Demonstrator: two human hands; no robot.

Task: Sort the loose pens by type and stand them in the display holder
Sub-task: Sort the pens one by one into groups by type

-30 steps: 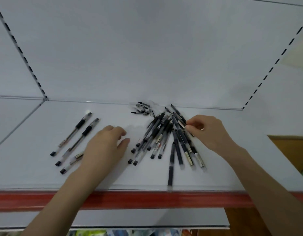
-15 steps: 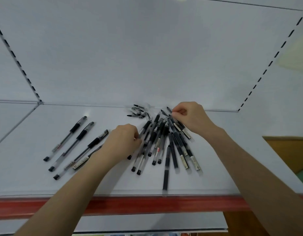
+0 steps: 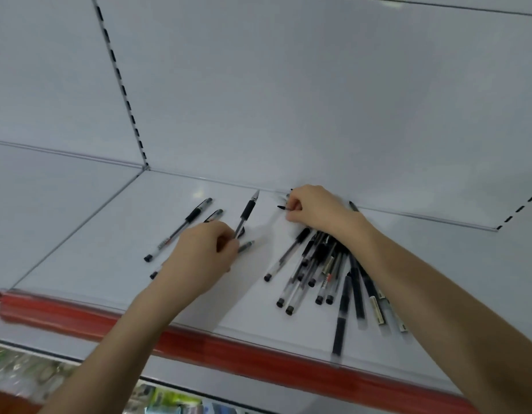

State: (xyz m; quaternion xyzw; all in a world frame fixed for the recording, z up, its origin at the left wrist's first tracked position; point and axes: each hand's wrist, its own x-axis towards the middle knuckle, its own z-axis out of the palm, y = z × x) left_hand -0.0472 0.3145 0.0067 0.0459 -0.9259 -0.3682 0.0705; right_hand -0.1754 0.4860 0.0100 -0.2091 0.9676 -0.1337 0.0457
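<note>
A heap of several black-grip pens (image 3: 321, 264) lies on the white shelf (image 3: 79, 240), right of centre. My left hand (image 3: 203, 255) grips an uncapped pen (image 3: 247, 212) by its clear barrel, tip pointing up and away. A row of sorted pens (image 3: 181, 227) lies to its left, partly hidden by that hand. My right hand (image 3: 314, 209) rests at the far end of the heap and pinches a small black pen cap (image 3: 284, 207). No display holder is in view.
The shelf has a red front strip (image 3: 228, 345) and a white back wall with slotted uprights (image 3: 121, 85). A lower shelf with blurred packaged goods (image 3: 169, 401) shows beneath. Bare shelf lies left of the sorted pens.
My left hand has picked up an uncapped pen and lifted it beside the sorted row. My right hand moved to the back of the heap and took hold of a cap. The camera shifted left.
</note>
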